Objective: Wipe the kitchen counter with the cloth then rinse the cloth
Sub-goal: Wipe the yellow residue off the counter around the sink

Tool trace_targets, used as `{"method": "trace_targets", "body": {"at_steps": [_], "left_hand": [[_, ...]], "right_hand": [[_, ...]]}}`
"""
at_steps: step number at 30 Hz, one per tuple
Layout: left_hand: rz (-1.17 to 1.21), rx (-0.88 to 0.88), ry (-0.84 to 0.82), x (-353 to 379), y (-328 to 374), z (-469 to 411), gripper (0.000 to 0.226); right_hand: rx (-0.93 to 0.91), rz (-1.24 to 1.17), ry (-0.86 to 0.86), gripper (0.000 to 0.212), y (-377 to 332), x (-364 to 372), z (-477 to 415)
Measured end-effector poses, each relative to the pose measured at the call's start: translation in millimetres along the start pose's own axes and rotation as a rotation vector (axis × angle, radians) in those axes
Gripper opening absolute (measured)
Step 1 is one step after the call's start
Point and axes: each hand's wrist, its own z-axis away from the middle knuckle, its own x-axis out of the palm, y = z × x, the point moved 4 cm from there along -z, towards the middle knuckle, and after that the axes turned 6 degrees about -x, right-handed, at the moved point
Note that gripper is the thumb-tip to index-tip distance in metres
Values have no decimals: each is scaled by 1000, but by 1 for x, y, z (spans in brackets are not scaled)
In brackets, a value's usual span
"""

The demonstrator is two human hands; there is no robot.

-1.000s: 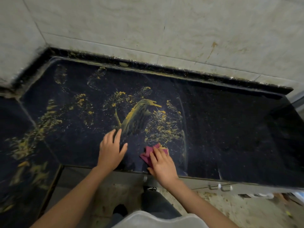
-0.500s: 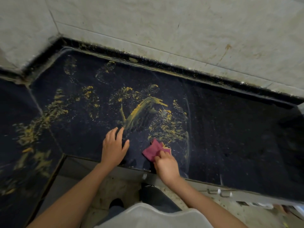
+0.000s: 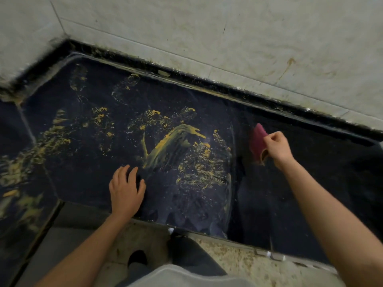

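The dark kitchen counter (image 3: 310, 183) is smeared with yellow residue (image 3: 172, 148) across its middle and left. My right hand (image 3: 277, 148) pinches a folded magenta cloth (image 3: 257, 141) and holds it over the right half of the counter, past the yellow mess. Whether the blurred cloth touches the surface I cannot tell. My left hand (image 3: 125, 189) rests flat on the counter near its front edge, fingers spread, holding nothing.
A stained tiled wall (image 3: 228, 38) rises behind the counter, with a grimy black seam (image 3: 186, 73) along the back. Another smeared counter section (image 3: 12, 172) angles off at the left. Below the front edge lies a speckled floor (image 3: 238, 262).
My right hand picked the cloth up from the front edge and carried it right and toward the back. My left hand stayed put. The camera view shifted.
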Motion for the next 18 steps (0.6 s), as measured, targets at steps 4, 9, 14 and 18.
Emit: {"method": "trace_targets", "body": {"at_steps": [4, 9, 14, 18], "left_hand": [[-22, -61, 31, 8, -4, -3, 50], [-69, -92, 64, 19, -7, -3, 54], [-119, -85, 95, 21, -9, -4, 73], [-138, -81, 117, 21, -6, -4, 77]], "right_hand": [[-176, 318, 56, 18, 15, 9, -45], [-222, 533, -294, 37, 56, 81, -86], [-130, 679, -254, 62, 67, 112, -108], [-34, 604, -185, 59, 65, 115, -143]]}}
